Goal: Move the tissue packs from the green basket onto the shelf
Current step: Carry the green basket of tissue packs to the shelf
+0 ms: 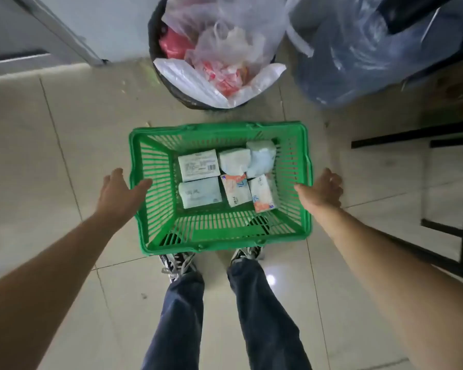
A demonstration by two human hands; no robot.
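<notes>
Green basket (155, 198) btwn open hands (118, 190).

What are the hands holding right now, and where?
Nothing. Left hand and right hand are open beside the green basket side rims; contact cannot be told.

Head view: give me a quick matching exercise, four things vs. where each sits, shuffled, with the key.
Things:
1. green basket
2. trash bin
3. barcode pack
4. right hand

Places:
A. far-left spot inside the basket
B. on the floor beyond the basket
C. at the basket's right rim
D. on the floor in front of the shoes

Pairs: 1-D, 2-B, 3-A, 4-C
</notes>
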